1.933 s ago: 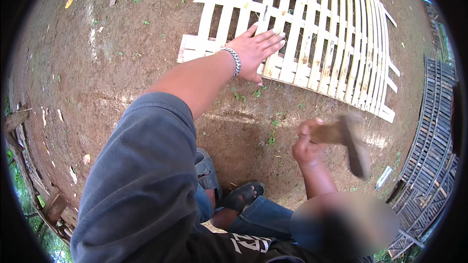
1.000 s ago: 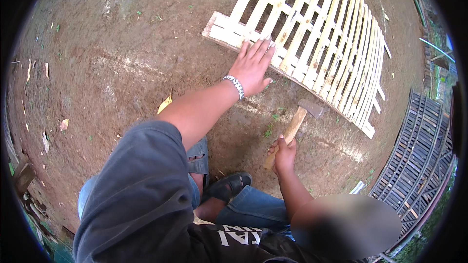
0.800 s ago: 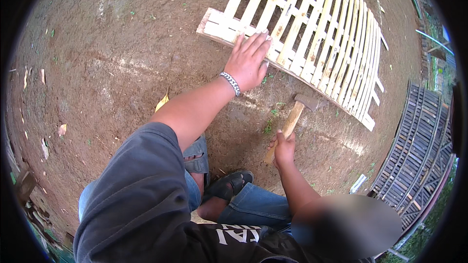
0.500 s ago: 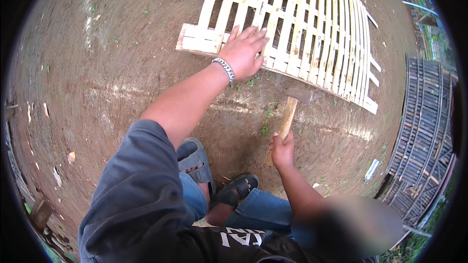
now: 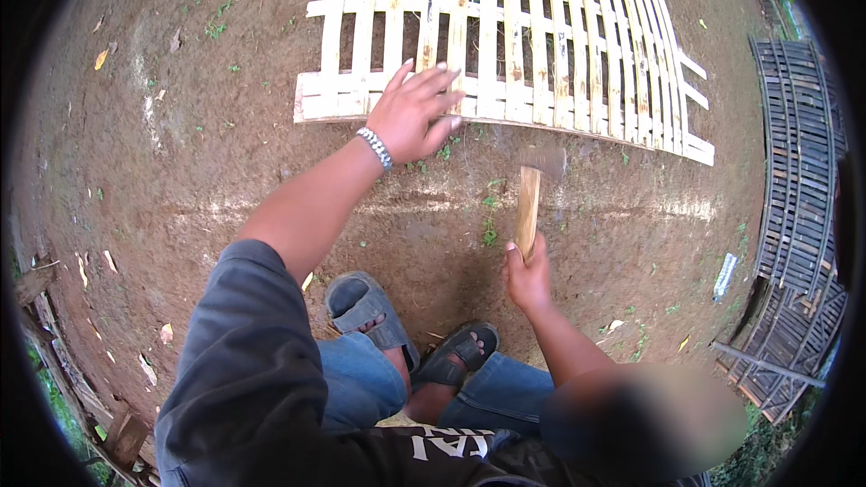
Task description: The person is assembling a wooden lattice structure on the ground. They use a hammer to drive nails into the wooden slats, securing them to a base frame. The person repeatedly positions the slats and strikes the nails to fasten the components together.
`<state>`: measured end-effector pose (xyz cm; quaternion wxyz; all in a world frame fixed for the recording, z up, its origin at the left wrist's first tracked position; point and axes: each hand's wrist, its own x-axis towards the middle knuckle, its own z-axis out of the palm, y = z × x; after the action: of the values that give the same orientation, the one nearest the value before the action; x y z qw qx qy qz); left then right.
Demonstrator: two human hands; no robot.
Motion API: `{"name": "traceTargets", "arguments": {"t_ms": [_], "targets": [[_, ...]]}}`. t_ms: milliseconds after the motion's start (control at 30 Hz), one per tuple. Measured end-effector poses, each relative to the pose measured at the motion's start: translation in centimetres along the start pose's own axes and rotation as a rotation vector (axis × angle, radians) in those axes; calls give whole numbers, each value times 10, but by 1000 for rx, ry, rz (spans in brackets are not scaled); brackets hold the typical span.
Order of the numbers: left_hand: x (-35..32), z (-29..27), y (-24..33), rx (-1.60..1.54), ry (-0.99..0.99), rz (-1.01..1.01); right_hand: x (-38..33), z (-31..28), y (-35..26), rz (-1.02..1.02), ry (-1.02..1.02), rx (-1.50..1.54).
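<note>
Evidently the slatted panel [image 5: 488, 45] is well along: pale strips lie side by side over several crosspieces, lying flat on the soil [image 5: 216, 162], with a wider board [image 5: 311, 106] along its near edge. Some crosspiece ends jut past the panel's left and right sides, so trimming or evening may remain, though that is only a judgement. Whether every joint is fastened cannot be made out, and no loose strip or fastener shows clearly.

Of the two hands, the left hand [image 5: 415, 114] is over the panel's near edge, left of its middle, fingers loosely spread and grasping nothing; blur hides whether it touches the wood. The right hand [image 5: 529, 280], on the wearer's side of the panel, is closed around the handle of a wood-handled tool [image 5: 529, 212]. The dark metal head, perhaps a hammer's or a hatchet's, sits just short of the panel's near edge and apparently apart from it.
</note>
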<state>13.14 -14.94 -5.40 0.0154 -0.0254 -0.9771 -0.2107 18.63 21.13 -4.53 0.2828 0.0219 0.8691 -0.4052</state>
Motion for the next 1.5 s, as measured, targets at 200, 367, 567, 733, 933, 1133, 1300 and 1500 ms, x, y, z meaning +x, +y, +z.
{"name": "traceTargets", "arguments": {"t_ms": [200,367,567,733,933,1133,1300,1500], "targets": [[80,-1,2,168,-50,2,20,-12,-68,-188,64,-267],[81,-4,6,267,-237,4,23,-21,-106,-413,121,11],[87,1,4,261,-211,20,41,-7,-80,-608,240,-368],[83,-1,2,283,-227,2,41,-16,-98,-130,-69,-539],[85,-4,6,242,-232,-6,35,-18,-78,-459,146,-180],[84,-2,4,217,-213,-13,44,-25,-88,-161,-82,-604],[81,-1,2,219,-203,7,43,-35,-110,-282,19,-496],[79,-9,-2,216,-244,52,65,-40,-143,-541,103,-431]]}}
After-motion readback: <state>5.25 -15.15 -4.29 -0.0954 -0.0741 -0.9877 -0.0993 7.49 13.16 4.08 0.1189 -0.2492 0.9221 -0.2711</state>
